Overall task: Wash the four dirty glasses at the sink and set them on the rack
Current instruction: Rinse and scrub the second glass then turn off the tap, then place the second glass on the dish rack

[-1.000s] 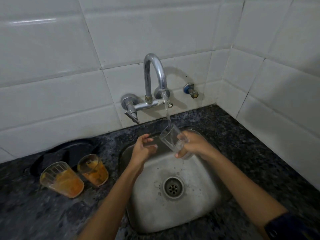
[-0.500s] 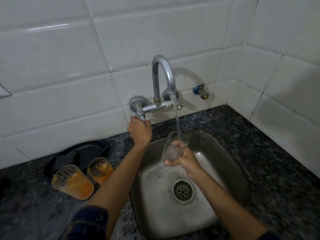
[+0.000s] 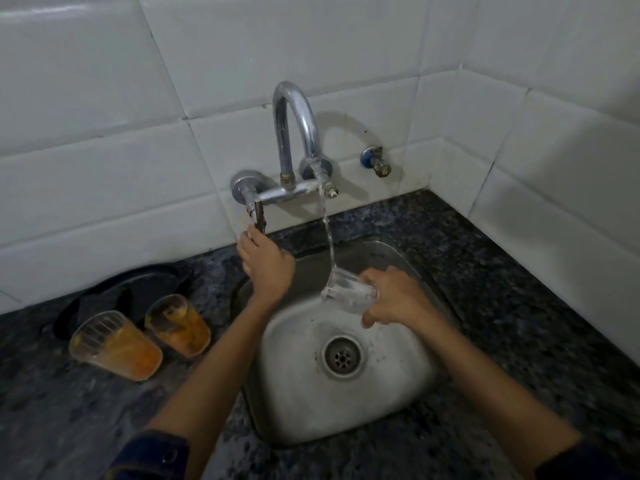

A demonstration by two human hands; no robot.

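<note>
We see the clear glass (image 3: 349, 293) tilted over the sink (image 3: 346, 410), under the water stream (image 3: 327, 233), right hand (image 3: 394, 297) curled round it. Left hand (image 3: 265, 268) at the tap handle (image 3: 258, 214) (grip unclear). Two orange-stained glasses (image 3: 145, 336) stand on the counter (image 3: 519, 289) at left.

I am wearing dark navy sleeves, pushed up so both forearms are showing bare from elbow to wrist. The left sleeve (image 3: 152, 455) is bunching in folds at its cuff, and a small round button is showing on it near the edge. The right sleeve (image 3: 588, 460) is showing only as a dark band at the frame's lower corner. My left hand (image 3: 266, 268) and right hand (image 3: 398, 296) are wearing no rings, watch or gloves.
</note>
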